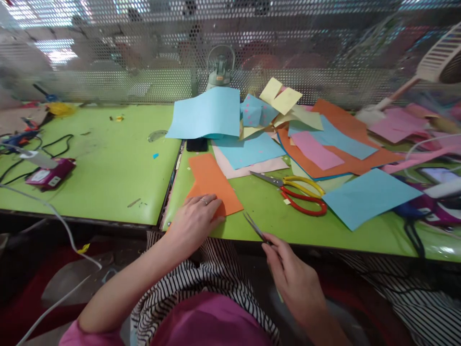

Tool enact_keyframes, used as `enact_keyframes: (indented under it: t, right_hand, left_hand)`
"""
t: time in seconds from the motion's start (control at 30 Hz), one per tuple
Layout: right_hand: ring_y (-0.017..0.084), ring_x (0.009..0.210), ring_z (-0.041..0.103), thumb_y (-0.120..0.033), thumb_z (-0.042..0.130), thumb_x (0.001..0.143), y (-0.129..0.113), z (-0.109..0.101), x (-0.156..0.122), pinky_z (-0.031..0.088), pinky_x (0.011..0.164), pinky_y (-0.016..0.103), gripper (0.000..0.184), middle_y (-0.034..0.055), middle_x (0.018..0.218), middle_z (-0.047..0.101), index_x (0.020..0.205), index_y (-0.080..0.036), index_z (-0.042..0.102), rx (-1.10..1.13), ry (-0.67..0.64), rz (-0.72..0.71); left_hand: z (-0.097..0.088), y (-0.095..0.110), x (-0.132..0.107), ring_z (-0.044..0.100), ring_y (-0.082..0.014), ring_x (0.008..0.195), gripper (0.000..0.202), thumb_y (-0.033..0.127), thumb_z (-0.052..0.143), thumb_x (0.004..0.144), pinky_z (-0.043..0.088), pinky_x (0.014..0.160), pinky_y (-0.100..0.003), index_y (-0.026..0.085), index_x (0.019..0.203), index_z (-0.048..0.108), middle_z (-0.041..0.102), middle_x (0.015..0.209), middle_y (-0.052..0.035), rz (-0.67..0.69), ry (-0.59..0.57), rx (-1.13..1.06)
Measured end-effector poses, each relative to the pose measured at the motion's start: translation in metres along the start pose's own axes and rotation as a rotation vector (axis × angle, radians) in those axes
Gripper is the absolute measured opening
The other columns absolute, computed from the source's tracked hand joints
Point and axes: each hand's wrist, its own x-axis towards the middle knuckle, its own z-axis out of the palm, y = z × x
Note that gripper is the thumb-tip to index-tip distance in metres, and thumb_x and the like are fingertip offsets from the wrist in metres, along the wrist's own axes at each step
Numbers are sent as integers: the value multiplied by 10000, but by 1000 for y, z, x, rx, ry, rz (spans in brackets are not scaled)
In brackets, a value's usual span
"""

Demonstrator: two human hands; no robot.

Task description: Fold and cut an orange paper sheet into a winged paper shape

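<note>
My left hand point(196, 218) lies flat, fingers together, on the near corner of an orange paper sheet point(211, 180) at the front edge of the green table point(108, 163). A ring shows on one finger. My right hand point(293, 276) is below the table edge and grips a small pair of scissors point(256, 228), whose grey blades point up and left toward the orange sheet. Two larger pairs of scissors with yellow handles point(304, 184) and red handles point(306, 204) lie on the table to the right.
A pile of blue, orange, pink and yellow paper sheets point(324, 144) covers the back right. A big blue sheet point(367, 194) lies at the right front. A black phone point(197, 144), a small fan point(220, 67), a magenta device point(50, 174) with cables and a perforated metal wall point(108, 57) are around.
</note>
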Motion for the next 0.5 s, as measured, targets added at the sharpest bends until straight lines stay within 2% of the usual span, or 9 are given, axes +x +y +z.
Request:
enact_keyframes:
  t: [0.13,0.23,0.4,0.5]
  right_hand:
    - [178,752,730,-385,369,975,0,-1,-3,554,677,255,334,61,904,758,1133,-197,597,130,-78,75]
    - [185,759,719,-406,406,961,0,-3,-3,543,696,272,325,62,907,749,1151,-212,586,182,-137,168]
    - [182,675,679,-448,424,941,0,-8,-5,518,674,286,345,51,803,721,1138,-219,590,283,-176,299]
    - [174,620,640,-478,452,914,-1,-11,-12,495,620,276,335,20,700,674,1082,-232,606,359,-181,351]
  left_hand:
    - [1,-1,0,664,-178,708,216,272,454,979,480,625,-279,173,881,619,702,812,-47,-33,-13,100]
    - [3,1,-3,608,-157,565,258,241,417,985,414,529,-261,175,831,612,649,651,-36,-42,36,172]
    - [1,6,-13,581,-151,540,222,239,433,977,406,506,-256,191,873,622,656,649,-30,-19,57,133]
    - [-1,10,-27,617,-146,595,175,194,456,964,460,546,-252,187,894,616,700,752,-35,62,72,58]
